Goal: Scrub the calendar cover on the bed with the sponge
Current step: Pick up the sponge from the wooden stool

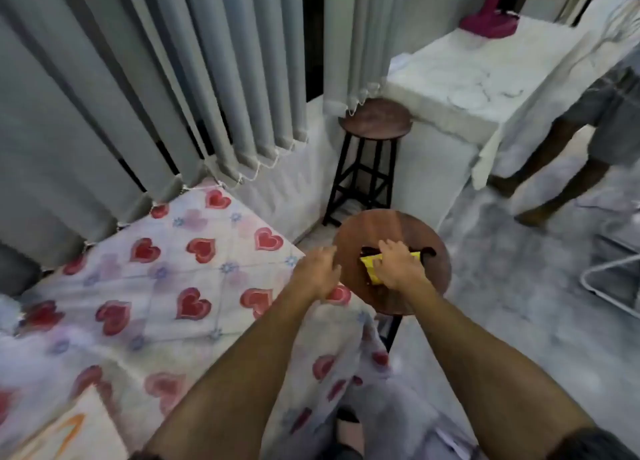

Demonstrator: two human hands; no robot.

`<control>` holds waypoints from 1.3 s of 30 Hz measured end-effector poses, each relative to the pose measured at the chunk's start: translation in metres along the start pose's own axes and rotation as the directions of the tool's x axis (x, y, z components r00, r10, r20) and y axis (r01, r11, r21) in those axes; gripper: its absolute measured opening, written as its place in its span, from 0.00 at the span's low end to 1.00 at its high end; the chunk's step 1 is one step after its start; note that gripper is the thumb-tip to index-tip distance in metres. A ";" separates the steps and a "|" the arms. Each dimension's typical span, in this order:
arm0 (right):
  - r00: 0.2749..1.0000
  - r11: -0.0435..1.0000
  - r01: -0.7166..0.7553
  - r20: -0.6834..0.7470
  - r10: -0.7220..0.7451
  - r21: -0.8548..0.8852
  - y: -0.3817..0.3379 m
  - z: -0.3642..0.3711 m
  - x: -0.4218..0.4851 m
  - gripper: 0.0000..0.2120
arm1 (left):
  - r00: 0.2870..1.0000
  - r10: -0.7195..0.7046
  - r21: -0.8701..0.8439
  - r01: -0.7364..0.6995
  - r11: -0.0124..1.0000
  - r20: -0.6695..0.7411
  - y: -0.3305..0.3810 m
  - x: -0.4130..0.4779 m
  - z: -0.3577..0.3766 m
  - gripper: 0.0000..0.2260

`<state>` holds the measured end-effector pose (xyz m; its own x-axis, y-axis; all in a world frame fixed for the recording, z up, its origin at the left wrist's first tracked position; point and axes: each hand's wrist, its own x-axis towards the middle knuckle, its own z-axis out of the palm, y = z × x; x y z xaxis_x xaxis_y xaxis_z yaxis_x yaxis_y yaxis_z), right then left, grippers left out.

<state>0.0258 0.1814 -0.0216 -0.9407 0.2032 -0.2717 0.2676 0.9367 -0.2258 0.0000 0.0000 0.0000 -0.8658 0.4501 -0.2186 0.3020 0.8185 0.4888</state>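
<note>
A yellow sponge (370, 265) lies on a round wooden stool (360, 231) beside the bed. My right hand (398, 264) rests on top of the sponge with fingers curled over it. My left hand (318, 272) hovers at the stool's left edge, fingers loosely bent, holding nothing. The bed (145, 286) with a heart-patterned sheet fills the left. The calendar cover (65, 432), pale with an orange mark, shows at the bottom left corner, partly cut off. The frame is blurred.
A second, taller stool (375, 120) stands behind the near one, against a white counter (467, 89). Grey curtains (138, 78) hang behind the bed. Another person's legs (568, 168) stand at the right. A white metal rack (609, 279) sits at the far right.
</note>
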 end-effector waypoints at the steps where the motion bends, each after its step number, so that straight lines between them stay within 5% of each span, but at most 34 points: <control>1: 0.999 0.999 -0.039 0.036 0.040 -0.011 0.012 0.003 0.004 0.24 | 0.999 -0.022 -0.077 0.024 0.997 0.028 0.010 0.009 0.010 0.21; 5: 0.985 0.987 -0.156 0.079 0.152 0.046 0.061 0.023 0.017 0.28 | 0.996 -0.046 -0.269 0.066 0.961 0.081 0.043 0.042 0.044 0.21; 10: 0.965 0.944 -0.241 -0.045 0.257 0.225 0.091 0.033 0.031 0.34 | 0.933 -0.242 -0.246 0.309 0.919 0.268 0.053 0.073 0.078 0.33; 13: 0.930 0.858 -0.340 0.003 0.367 0.385 0.098 0.038 0.041 0.36 | 0.913 -0.325 -0.293 0.390 0.873 0.247 0.057 0.082 0.091 0.35; 20: 0.866 0.687 -0.421 0.037 0.499 0.593 0.087 0.040 0.057 0.36 | 0.824 -0.542 -0.527 0.537 0.659 0.164 0.066 0.098 0.103 0.33; 24: 0.851 0.640 -0.434 0.054 0.523 0.634 0.084 0.042 0.060 0.37 | 0.767 -0.600 -0.633 0.585 0.507 0.229 0.064 0.098 0.104 0.27; 27: 0.837 0.476 -0.440 0.156 0.525 0.762 0.081 0.040 0.062 0.34 | 0.815 -0.529 -0.701 0.519 0.489 0.235 0.062 0.095 0.097 0.20; 33: 0.895 0.157 -0.261 0.178 0.408 0.952 0.030 0.020 0.053 0.18 | 0.871 -0.490 -0.828 0.281 0.486 0.008 0.048 0.067 0.037 0.07; 39: 0.985 0.266 -0.042 -0.005 0.175 0.963 -0.065 0.002 0.030 0.16 | 0.850 -0.498 -0.807 0.170 0.566 -0.170 -0.015 -0.006 -0.034 0.16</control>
<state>-0.0194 0.1258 -0.0168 -0.8804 0.3654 -0.3024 0.3120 -0.0340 -0.9495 -0.0126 -0.0274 0.0222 -0.9546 -0.0859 -0.2854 -0.2980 0.2518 0.9208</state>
